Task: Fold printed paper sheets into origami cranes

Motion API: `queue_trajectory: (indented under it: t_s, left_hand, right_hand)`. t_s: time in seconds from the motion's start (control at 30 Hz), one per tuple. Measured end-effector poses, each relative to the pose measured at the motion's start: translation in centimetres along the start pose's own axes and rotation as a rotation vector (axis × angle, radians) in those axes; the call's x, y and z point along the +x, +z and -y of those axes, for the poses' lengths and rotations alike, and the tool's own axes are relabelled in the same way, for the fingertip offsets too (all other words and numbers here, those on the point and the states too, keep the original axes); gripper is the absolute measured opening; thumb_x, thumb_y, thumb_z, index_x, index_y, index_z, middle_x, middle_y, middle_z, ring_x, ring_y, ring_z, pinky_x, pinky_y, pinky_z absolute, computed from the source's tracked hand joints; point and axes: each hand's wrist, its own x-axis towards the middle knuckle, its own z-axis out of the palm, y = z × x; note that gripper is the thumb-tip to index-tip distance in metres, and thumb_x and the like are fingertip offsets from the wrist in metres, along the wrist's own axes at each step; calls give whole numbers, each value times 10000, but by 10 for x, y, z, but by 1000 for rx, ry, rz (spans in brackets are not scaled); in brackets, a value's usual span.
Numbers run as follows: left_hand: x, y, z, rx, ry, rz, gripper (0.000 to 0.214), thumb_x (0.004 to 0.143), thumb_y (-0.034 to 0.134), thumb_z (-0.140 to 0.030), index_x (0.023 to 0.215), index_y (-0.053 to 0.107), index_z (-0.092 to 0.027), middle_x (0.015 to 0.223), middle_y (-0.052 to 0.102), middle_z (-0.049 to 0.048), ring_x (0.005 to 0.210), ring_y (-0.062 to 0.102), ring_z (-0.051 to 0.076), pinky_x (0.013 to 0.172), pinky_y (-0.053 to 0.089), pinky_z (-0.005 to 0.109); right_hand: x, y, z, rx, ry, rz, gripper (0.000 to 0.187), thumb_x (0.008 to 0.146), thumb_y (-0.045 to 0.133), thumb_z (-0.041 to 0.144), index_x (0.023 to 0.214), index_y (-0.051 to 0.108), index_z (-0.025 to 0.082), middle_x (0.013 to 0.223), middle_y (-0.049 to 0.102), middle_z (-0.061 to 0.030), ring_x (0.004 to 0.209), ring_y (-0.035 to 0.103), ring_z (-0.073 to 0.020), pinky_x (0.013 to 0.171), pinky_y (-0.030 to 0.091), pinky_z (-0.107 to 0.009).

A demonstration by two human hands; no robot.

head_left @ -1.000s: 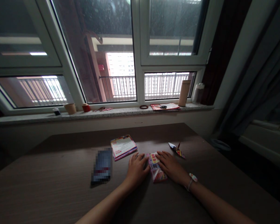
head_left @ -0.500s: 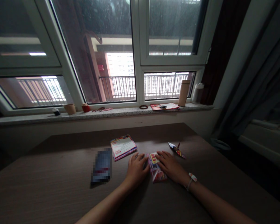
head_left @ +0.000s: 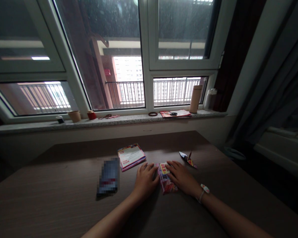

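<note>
A small folded printed leaflet (head_left: 167, 181), pink and purple with a yellow price patch, lies on the table between my hands. My left hand (head_left: 146, 180) rests palm down at its left edge, fingers spread and slightly bent, the fingertips at or beside the paper. Across the right edge lies my right hand (head_left: 183, 177), its fingers stretched out over the printed patch. Part of the leaflet is hidden under those fingers. Beyond my left hand sits a stack of colourful leaflets (head_left: 131, 155) with a white sheet on top. A folded scrap of printed paper (head_left: 188, 160) stands beyond my right hand.
A pixelated dark object (head_left: 108, 177) lies left of my hands on the brown table (head_left: 52, 185). The windowsill holds a tan flask (head_left: 195, 99), a clear bottle (head_left: 210, 99), scissors (head_left: 173, 113) on papers, a dark bracelet (head_left: 153, 113), and a paper cup (head_left: 74, 115).
My hands have stayed in nearly the same place. The pale shine on the lower part of the leaflet has faded.
</note>
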Motion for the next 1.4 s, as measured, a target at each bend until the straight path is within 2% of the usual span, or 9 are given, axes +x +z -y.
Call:
queue_trajectory:
  t_s: [0.3, 0.47, 0.6, 0.8, 0.97, 1.2, 1.4]
  left_hand:
    - [0, 2, 0, 77, 11, -10, 371, 860, 571, -387, 1217, 602, -292, 1349, 532, 63, 1303, 362, 323, 1094, 247, 548]
    - [1, 3, 3, 47, 26, 54, 399, 885, 534, -397, 1284, 542, -387, 1430, 479, -3, 1343, 315, 321, 1104, 163, 616]
    - [3, -2, 1, 26, 72, 77, 383, 905, 504, -376, 1285, 543, -379, 1380, 541, -2, 1339, 330, 324, 1093, 86, 675]
    - [5, -6, 0, 34, 110, 57, 363, 889, 529, -367, 1248, 581, -346, 1307, 603, 2, 1303, 374, 325, 1106, 58, 655]
    - [4, -4, 2, 37, 112, 58, 381, 900, 511, -391, 1280, 544, -376, 1315, 593, -5, 1288, 394, 331, 1082, 47, 694]
    - [3, -9, 4, 36, 117, 107, 469, 868, 527, -505, 1323, 498, -395, 1357, 554, 0, 1296, 367, 350, 1073, 34, 708]
    - [3, -8, 6, 72, 105, 143, 501, 876, 460, -582, 1346, 465, -410, 1394, 519, -16, 1310, 342, 343, 1084, 17, 698]
  right_hand:
    - [0, -1, 4, 4, 32, 7, 462, 940, 428, 419, 1361, 484, 238, 1461, 429, -55, 1340, 351, -248, 1139, 277, -418]
    - [2, 1, 2, 16, 21, 8, 464, 937, 428, 429, 1361, 484, 251, 1456, 433, -63, 1341, 350, -252, 1133, 280, -430]
    - [2, 1, 2, 22, 26, 2, 461, 936, 430, 427, 1359, 485, 251, 1468, 416, -58, 1348, 339, -249, 1136, 277, -427]
    - [2, -4, 4, 37, 16, 14, 440, 943, 422, 407, 1340, 509, 238, 1441, 457, -30, 1330, 349, -254, 1139, 275, -419]
    - [3, -8, 6, 64, 7, 23, 439, 934, 440, 410, 1324, 525, 227, 1401, 506, -40, 1320, 363, -262, 1137, 272, -426]
    - [3, -11, 2, 162, 128, 12, 417, 948, 395, 377, 1309, 536, 222, 1364, 542, -67, 1346, 362, -269, 1110, 304, -423]
    - [3, -13, 1, 155, 149, 22, 436, 946, 377, 313, 1343, 518, 201, 1382, 518, -95, 1343, 376, -267, 1110, 293, -391]
